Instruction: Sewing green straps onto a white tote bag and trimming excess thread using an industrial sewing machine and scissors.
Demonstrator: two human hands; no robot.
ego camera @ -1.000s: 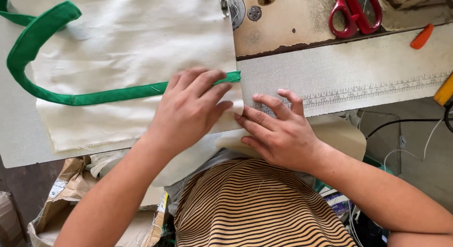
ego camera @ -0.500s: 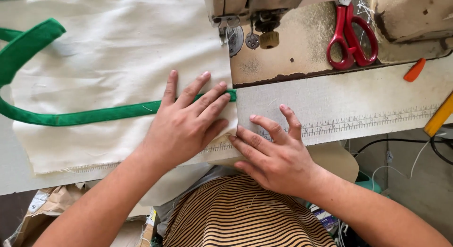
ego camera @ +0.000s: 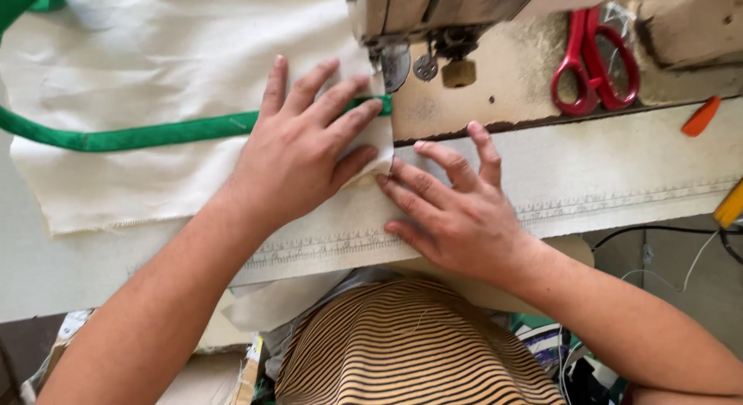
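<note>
place: sewing workshop, pretty clearly
giveaway: worn industrial sewing machine (ego camera: 433,18) on a scuffed worktable (ego camera: 542,103)
tools: red scissors (ego camera: 592,61) lying by it
material: cream canvas (ego camera: 155,72) with green strap (ego camera: 147,133)

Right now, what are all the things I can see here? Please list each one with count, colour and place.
cloth: 1, cream, left on the table, under the left hand
strap: 1, green, across the cloth, its end by the needle
sewing machine: 1, beige, worn, top centre
scissors: 1, red, on the machine bed, top right
orange tool: 1, right edge, beside the bed
table: 1, pale, with a ruler strip along the front
shirt: 1, striped tan and black, bottom centre
left hand: flat on cloth and strap
right hand: flat on the table, fingertips at the cloth edge
</note>
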